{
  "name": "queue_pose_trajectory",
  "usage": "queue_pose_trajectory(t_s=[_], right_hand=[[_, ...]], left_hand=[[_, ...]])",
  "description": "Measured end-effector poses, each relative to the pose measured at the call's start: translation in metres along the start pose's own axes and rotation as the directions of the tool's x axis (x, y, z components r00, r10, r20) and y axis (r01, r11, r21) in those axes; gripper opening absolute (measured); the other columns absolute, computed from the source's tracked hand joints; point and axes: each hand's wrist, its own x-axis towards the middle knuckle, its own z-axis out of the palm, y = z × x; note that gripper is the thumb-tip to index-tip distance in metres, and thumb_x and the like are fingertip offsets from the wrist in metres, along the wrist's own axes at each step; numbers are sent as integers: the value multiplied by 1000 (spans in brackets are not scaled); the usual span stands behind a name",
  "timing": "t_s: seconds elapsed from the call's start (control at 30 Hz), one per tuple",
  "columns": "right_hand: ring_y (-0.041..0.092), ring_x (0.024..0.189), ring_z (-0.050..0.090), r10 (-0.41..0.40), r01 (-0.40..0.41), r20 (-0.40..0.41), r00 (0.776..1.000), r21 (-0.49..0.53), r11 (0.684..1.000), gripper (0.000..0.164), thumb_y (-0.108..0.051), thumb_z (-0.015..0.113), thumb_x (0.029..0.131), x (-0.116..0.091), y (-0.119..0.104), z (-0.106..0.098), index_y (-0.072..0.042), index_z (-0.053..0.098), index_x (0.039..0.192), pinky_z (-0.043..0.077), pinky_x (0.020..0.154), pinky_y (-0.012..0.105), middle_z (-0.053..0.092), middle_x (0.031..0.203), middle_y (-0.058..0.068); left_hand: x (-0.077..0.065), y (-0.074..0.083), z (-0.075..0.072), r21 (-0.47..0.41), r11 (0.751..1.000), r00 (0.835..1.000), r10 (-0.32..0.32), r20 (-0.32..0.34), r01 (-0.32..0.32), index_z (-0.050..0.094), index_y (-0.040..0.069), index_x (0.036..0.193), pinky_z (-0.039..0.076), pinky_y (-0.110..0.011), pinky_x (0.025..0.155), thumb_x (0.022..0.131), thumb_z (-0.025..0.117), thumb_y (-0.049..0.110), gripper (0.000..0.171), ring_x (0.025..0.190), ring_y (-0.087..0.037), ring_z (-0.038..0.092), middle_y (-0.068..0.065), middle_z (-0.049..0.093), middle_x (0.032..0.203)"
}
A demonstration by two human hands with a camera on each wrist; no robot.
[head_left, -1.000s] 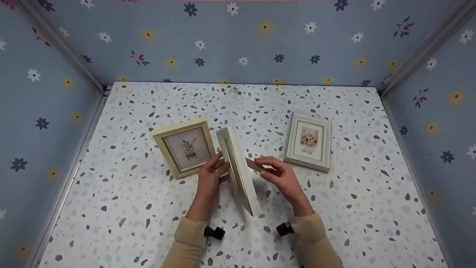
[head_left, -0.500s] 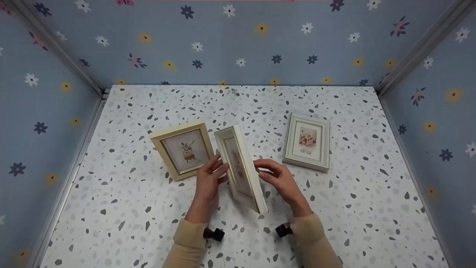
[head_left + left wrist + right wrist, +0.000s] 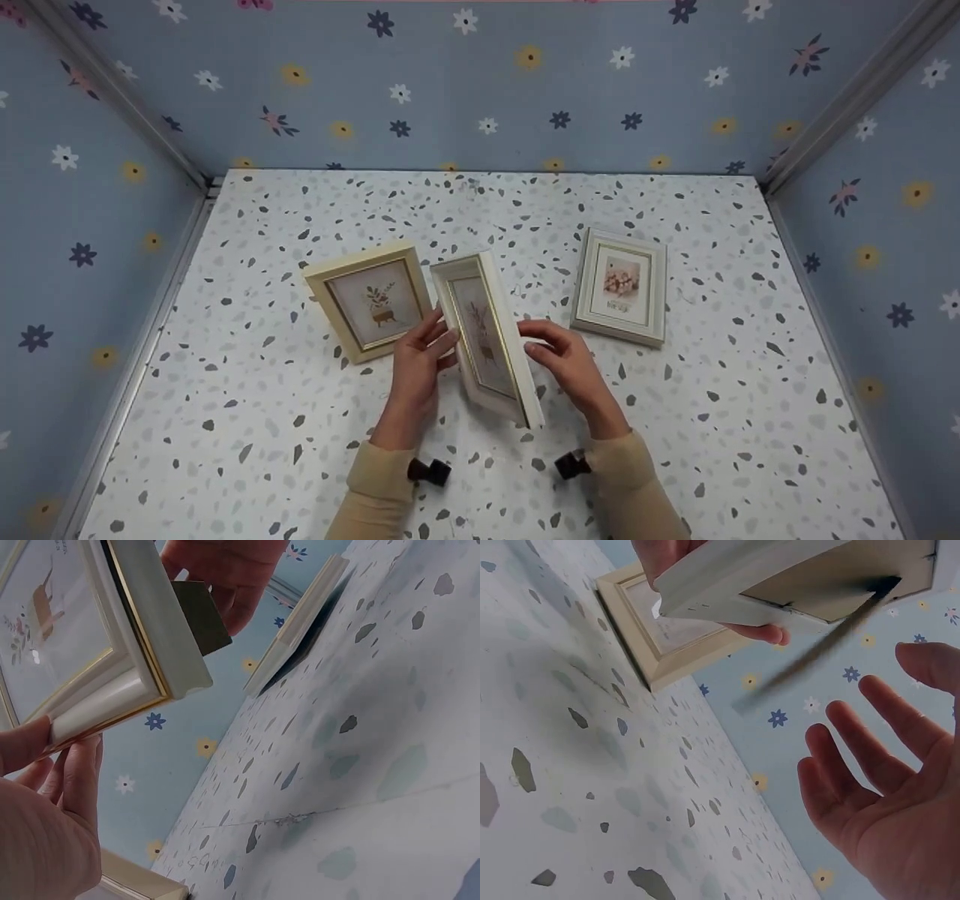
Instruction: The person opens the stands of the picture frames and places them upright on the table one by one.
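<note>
A white picture frame (image 3: 486, 337) with a gold inner border and a plant print is held up, tilted, above the speckled table. My left hand (image 3: 417, 364) grips its left edge, thumb on the front and fingers behind, as the left wrist view shows. From the frame's back a stand leg (image 3: 817, 649) sticks out, swung away from the backing. My right hand (image 3: 892, 787) is behind the frame with its fingers spread and relaxed, apart from the leg in the right wrist view. In the head view the frame hides the leg.
A cream picture frame (image 3: 337, 319) with a potted-plant print stands leaning back on the left, close to my left hand. Another whitish frame (image 3: 657, 296) with a pink flower print is on the right. Blue flowered walls (image 3: 450, 82) enclose the speckled table (image 3: 300, 465).
The held frame has turned so more of its front faces the head camera. Earlier my right fingers pinched the stand leg; now they are off it. The other two frames have stayed put.
</note>
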Motion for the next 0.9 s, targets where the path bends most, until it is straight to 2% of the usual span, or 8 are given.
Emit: queue_pose_trajectory(t_s=[0.13,0.27,0.37,0.53,0.6,0.73,0.8,0.9], right_hand=[[23,111,55,-18,18,-24,1000,5,1000,26,3,53,93,-2,-2,-1,10,57,117,46,91,33,60,118,14],[22,108,56,-66,68,-64,996,32,997,26,2,51,94,-3,-2,-6,12,56,118,47,90,38,59,117,18],[27,106,57,-112,119,-110,988,59,991,27,1,50,95,-4,-2,-9,14,55,118,48,88,40,59,116,24],[48,102,53,-195,215,-199,960,80,973,30,-4,53,94,-7,-7,-10,14,54,118,50,84,36,57,113,31],[51,102,50,-214,236,-223,951,79,969,33,-8,55,94,-9,-10,-10,13,54,119,51,83,36,58,113,30],[39,104,55,-227,245,-236,945,50,968,32,-6,57,92,-10,-15,-10,12,56,118,50,83,39,59,113,28],[31,103,57,-227,238,-230,946,18,971,28,2,56,91,-10,-19,-10,13,56,117,50,84,38,59,112,28],[28,102,58,-224,222,-224,949,-36,974,27,12,54,88,-11,-29,-7,16,56,115,50,85,34,58,111,28]], left_hand=[[0,-1,-2,17,1000,1000,2,-3,-2,51,3,132,54,-28,62,80,74,8,58,86,-19,67,-15,62,117],[0,-1,-4,51,999,1000,-1,-4,1,53,5,131,53,-27,62,80,74,10,56,86,-18,66,-14,62,118],[0,-1,-5,81,997,1000,-1,-4,2,55,7,131,52,-27,61,80,74,12,55,86,-17,66,-13,62,118],[0,-1,-6,114,994,1000,-4,9,3,53,8,132,54,-30,65,82,72,12,54,91,-18,65,-13,61,121],[-1,3,-6,124,992,1000,-9,17,7,52,7,133,54,-33,67,83,71,10,54,92,-17,65,-13,61,122],[-1,2,-5,125,992,1000,-9,1,9,52,6,132,54,-31,65,82,71,7,53,90,-17,65,-13,61,121],[-1,1,-4,120,993,1000,0,-17,2,54,5,131,53,-28,62,81,72,7,53,87,-17,65,-14,62,119],[0,-3,-5,98,995,999,13,-40,-9,56,5,129,53,-27,59,79,73,5,53,84,-18,66,-14,62,118]])
